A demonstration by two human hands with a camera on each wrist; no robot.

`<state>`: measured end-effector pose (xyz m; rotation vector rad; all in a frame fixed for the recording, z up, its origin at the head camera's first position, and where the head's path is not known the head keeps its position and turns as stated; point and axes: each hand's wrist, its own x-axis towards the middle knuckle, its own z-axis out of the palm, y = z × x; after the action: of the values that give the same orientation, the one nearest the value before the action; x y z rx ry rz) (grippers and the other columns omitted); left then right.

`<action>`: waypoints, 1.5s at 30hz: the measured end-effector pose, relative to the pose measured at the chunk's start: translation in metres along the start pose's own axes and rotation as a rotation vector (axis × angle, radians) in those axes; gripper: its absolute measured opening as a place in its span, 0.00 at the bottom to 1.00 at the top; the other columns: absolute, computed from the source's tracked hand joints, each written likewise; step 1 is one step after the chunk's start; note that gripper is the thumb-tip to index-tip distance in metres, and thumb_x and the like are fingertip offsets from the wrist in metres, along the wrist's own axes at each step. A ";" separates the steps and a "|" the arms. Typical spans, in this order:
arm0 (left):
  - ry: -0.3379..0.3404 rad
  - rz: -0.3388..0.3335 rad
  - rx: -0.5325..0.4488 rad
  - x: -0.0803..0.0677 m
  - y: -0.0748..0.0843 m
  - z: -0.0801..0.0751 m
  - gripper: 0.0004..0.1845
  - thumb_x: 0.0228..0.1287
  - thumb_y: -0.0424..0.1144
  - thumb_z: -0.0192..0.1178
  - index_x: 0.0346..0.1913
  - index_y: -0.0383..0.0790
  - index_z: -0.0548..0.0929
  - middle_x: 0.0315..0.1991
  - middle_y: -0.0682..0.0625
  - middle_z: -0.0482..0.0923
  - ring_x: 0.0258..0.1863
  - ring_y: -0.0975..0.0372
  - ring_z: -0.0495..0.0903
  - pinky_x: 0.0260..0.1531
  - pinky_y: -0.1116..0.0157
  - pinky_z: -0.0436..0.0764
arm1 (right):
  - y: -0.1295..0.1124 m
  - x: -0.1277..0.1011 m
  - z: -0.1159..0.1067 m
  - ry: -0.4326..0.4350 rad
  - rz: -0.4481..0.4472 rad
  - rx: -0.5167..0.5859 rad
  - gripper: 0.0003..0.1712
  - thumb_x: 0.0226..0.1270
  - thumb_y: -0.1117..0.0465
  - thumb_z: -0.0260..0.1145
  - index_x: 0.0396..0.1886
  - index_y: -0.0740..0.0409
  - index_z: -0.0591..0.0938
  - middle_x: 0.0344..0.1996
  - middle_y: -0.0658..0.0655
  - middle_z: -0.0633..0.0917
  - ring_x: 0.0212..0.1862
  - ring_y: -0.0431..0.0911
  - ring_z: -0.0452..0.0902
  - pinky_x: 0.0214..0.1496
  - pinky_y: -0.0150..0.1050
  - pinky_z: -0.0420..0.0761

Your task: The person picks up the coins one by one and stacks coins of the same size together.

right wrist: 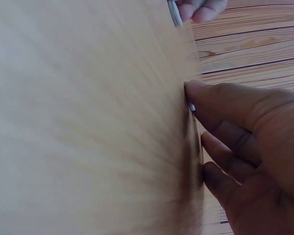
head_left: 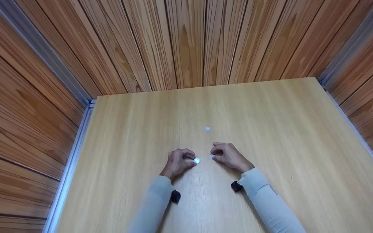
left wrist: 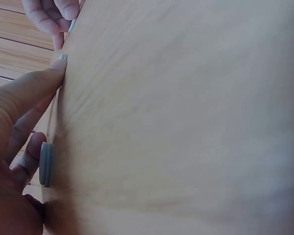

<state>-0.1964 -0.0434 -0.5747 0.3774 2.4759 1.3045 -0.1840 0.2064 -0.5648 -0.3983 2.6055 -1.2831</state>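
My left hand (head_left: 180, 161) pinches a silvery coin (head_left: 197, 160) between thumb and fingertips, low over the wooden table (head_left: 134, 129). Two more discs, stacked flat together (left wrist: 46, 164), sit against its curled fingers in the left wrist view. A short way to the right, my right hand (head_left: 230, 157) has a small pale coin (head_left: 212, 156) at its thumb and fingertips, partly covered by them. That coin's edge (right wrist: 191, 106) shows under the fingertip in the right wrist view. Farther back, a third round coin (head_left: 207, 128) lies flat on the table.
Wood-plank walls (head_left: 186, 42) close off the back and both sides of the table. Metal rails (head_left: 73, 161) run along its side edges. Each light sleeve has a black wrist camera (head_left: 175, 196) strapped at the cuff.
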 end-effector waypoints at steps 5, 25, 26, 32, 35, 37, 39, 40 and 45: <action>0.007 0.011 0.006 0.001 0.002 0.001 0.12 0.53 0.37 0.76 0.41 0.49 0.87 0.32 0.63 0.86 0.44 0.65 0.83 0.58 0.50 0.55 | 0.000 -0.001 -0.002 0.001 0.029 0.010 0.07 0.65 0.68 0.70 0.42 0.59 0.87 0.53 0.61 0.85 0.70 0.59 0.66 0.70 0.55 0.63; 0.003 -0.061 -0.061 0.000 0.001 0.002 0.14 0.53 0.34 0.76 0.42 0.49 0.87 0.33 0.61 0.86 0.44 0.64 0.82 0.64 0.48 0.52 | 0.001 0.000 0.000 -0.003 0.052 0.031 0.07 0.65 0.68 0.70 0.41 0.56 0.88 0.61 0.65 0.79 0.71 0.60 0.65 0.70 0.56 0.63; 0.003 -0.060 -0.058 0.000 0.002 0.002 0.14 0.53 0.34 0.76 0.42 0.49 0.87 0.33 0.62 0.86 0.44 0.64 0.82 0.64 0.48 0.53 | 0.001 -0.001 0.000 -0.003 0.057 0.030 0.07 0.65 0.68 0.70 0.41 0.56 0.88 0.61 0.64 0.79 0.71 0.60 0.65 0.70 0.56 0.63; 0.008 -0.038 -0.022 0.001 0.001 0.002 0.13 0.53 0.35 0.76 0.42 0.49 0.87 0.33 0.62 0.86 0.43 0.65 0.83 0.62 0.48 0.53 | 0.001 -0.001 0.001 -0.011 0.058 0.037 0.07 0.66 0.68 0.70 0.42 0.56 0.88 0.63 0.65 0.77 0.71 0.60 0.64 0.70 0.56 0.63; 0.011 -0.035 -0.012 0.000 0.001 0.001 0.13 0.53 0.35 0.76 0.41 0.49 0.87 0.32 0.62 0.86 0.44 0.64 0.82 0.61 0.49 0.54 | 0.001 -0.001 0.001 -0.012 0.054 0.046 0.08 0.65 0.68 0.70 0.42 0.56 0.88 0.63 0.65 0.78 0.71 0.59 0.64 0.70 0.55 0.63; 0.012 -0.035 -0.010 0.000 0.000 0.001 0.13 0.53 0.35 0.76 0.41 0.50 0.87 0.33 0.63 0.86 0.45 0.64 0.81 0.61 0.49 0.54 | 0.002 -0.002 0.002 -0.009 0.052 0.048 0.08 0.65 0.68 0.70 0.42 0.56 0.88 0.62 0.64 0.78 0.71 0.59 0.64 0.70 0.55 0.63; 0.013 -0.033 -0.006 0.000 0.001 0.001 0.13 0.53 0.36 0.76 0.41 0.50 0.87 0.33 0.63 0.86 0.45 0.64 0.81 0.60 0.50 0.55 | 0.002 -0.001 0.002 -0.003 0.054 0.051 0.07 0.65 0.68 0.70 0.42 0.56 0.88 0.61 0.64 0.79 0.71 0.59 0.64 0.70 0.54 0.64; 0.014 -0.030 -0.004 0.000 0.001 0.001 0.13 0.53 0.36 0.76 0.41 0.50 0.87 0.33 0.63 0.86 0.45 0.64 0.81 0.60 0.50 0.55 | 0.002 -0.001 0.002 -0.001 0.051 0.049 0.07 0.64 0.68 0.71 0.41 0.56 0.88 0.61 0.64 0.80 0.71 0.59 0.65 0.70 0.55 0.64; 0.023 -0.011 -0.025 -0.001 0.001 0.001 0.14 0.52 0.35 0.77 0.42 0.47 0.87 0.34 0.61 0.87 0.43 0.65 0.82 0.61 0.55 0.63 | 0.004 0.000 0.001 0.005 0.013 0.036 0.06 0.63 0.67 0.72 0.40 0.57 0.88 0.54 0.61 0.84 0.70 0.60 0.66 0.69 0.55 0.64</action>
<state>-0.1949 -0.0427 -0.5738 0.3443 2.4751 1.3413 -0.1839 0.2076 -0.5686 -0.3720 2.5806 -1.3262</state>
